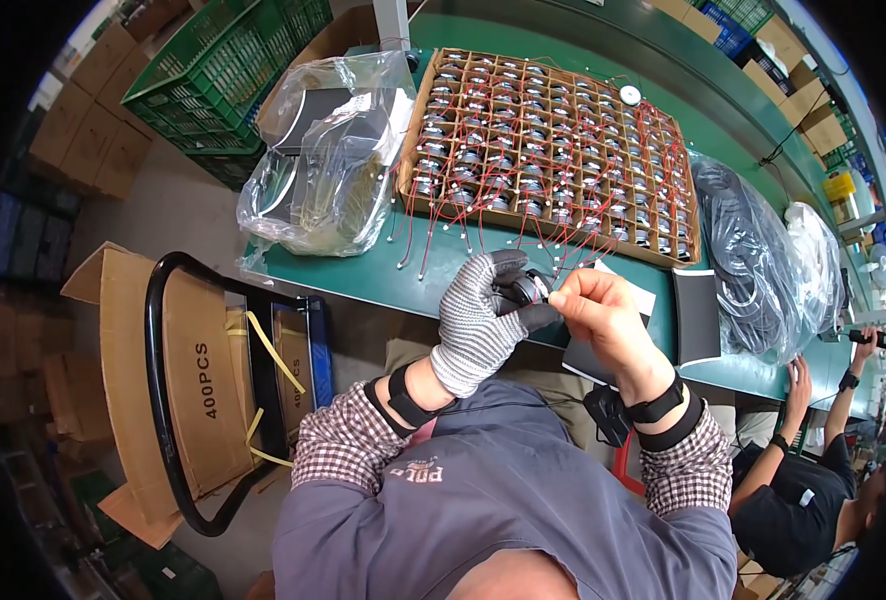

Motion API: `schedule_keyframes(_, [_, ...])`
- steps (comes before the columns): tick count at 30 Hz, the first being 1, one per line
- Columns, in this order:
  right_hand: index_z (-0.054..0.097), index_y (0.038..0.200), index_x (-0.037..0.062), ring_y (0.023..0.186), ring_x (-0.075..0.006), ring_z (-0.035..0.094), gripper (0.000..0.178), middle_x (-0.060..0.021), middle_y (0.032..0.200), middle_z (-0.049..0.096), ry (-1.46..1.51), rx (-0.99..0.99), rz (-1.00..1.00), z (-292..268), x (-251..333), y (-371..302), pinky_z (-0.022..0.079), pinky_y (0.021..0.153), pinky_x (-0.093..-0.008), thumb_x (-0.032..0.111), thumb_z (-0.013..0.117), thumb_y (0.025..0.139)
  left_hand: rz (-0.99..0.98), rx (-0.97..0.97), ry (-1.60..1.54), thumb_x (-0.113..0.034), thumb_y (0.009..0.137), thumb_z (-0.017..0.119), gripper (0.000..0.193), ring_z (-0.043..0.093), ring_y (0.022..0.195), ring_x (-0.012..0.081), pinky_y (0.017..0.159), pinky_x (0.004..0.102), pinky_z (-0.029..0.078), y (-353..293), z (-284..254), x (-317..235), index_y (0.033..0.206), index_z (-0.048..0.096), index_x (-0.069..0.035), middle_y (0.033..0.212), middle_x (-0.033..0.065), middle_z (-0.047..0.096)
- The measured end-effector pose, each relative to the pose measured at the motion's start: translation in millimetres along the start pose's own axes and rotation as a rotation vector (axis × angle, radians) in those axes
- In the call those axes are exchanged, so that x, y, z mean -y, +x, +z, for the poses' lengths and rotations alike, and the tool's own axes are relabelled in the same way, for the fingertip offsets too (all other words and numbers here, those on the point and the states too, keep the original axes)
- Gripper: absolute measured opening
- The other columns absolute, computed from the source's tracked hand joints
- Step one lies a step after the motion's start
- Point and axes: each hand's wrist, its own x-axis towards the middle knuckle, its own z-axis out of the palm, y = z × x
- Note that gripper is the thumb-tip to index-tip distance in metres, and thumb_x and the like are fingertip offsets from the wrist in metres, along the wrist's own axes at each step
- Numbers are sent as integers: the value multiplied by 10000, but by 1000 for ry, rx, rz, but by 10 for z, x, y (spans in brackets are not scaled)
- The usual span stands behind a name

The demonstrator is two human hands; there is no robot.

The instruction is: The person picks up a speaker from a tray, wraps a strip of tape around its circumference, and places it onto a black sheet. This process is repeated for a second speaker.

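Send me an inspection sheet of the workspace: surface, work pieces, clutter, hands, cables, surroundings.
Surface: green table, partly covered.
Work pieces: divided cardboard tray holding rows of round parts; one round black part in hand.
Clutter: clear plastic bag at left, bagged dark items at right, black panel beside them.
Hands: left hand, gloved, holds the black part; right hand, bare, pinches at its edge, exact grip unclear.
Cables: red wires tangled across the tray, some trailing over its front.
Surroundings: green crates, cardboard boxes; co-worker at right.
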Motion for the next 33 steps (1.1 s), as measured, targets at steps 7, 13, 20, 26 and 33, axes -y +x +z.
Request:
schedule_keyframes(7, [565,726,49,560,-32,433,165,49,627,517,-168,42,-81,-75,68,17,329,504,-188,166,650,805,-6,13,-197,-71,655,778,525,564,768,113,682,259,515,48,-10,-24,1074,470,-8,852,53,569])
schedule_keyframes(13, [562,1006,23,759,-97,552,279,-53,867,592,0,-142,-345,-28,-5,89,421,666,-209,269,550,874,-308,77,-363,-88,719,731,522,578,705,121,594,232,487,73,50,-190,1137,427,-12,826,57,580])
schedule_keyframes(20, [435,1246,-25,1035,-201,522,410,-127,1036,596,-176,-161,-810,243,-99,111,349,947,-316,245,386,942,-302,50,-617,-123,771,688,517,577,667,122,549,216,462,116,294,-106,1189,391,-52,842,49,579])
schedule_keyframes(26, [456,1208,-30,941,-184,560,361,-115,923,615,-337,-147,-882,121,-125,149,404,879,-302,197,368,942,-446,53,-816,-160,789,674,450,559,694,107,543,209,458,100,336,-79,1149,416,-81,907,34,552])
schedule_keyframes(33, [476,1169,-28,813,-147,585,307,-84,784,617,-82,-65,-571,77,157,155,449,766,-260,130,362,933,-528,165,-514,-259,787,673,340,551,701,95,546,181,448,224,318,-157,1014,473,-103,858,-1,527])
